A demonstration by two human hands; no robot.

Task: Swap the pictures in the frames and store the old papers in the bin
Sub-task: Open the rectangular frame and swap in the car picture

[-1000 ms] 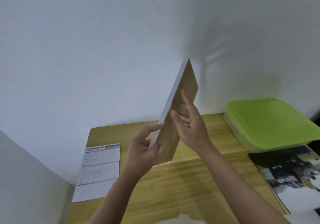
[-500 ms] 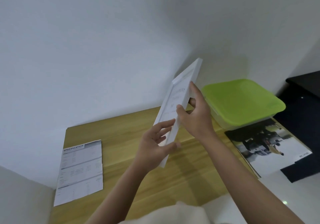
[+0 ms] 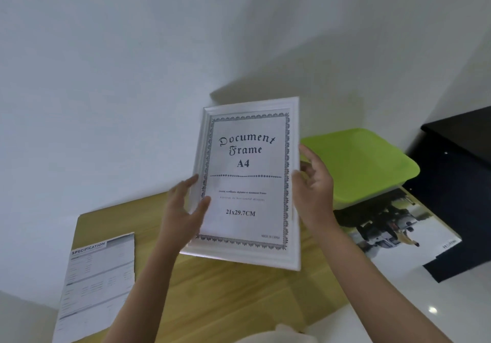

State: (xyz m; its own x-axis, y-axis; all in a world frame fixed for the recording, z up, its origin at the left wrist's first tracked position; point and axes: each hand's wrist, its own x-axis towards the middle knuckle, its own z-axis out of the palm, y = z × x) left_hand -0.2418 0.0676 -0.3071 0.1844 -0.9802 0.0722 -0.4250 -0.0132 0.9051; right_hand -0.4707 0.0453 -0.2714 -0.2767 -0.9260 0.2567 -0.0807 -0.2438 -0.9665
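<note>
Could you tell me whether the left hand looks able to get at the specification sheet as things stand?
Probably not yet: the left hand grips the white frame together with the right hand. The specification sheet lies uncovered on the table below-left, so the path looks free once released.

I see a wooden table (image 3: pixel 212 302) filling the lower middle of the frame, its yellow-brown grain running toward a plain white wall (image 3: pixel 119 77) that takes up the whole upper half. At the right edge, about mid-height, sits a piece of black furniture (image 3: pixel 462 162), its top catching small specks of light. A glossy white surface (image 3: pixel 414 302) shows at the lower right, beside the table's right edge, with one bright reflection on it
</note>
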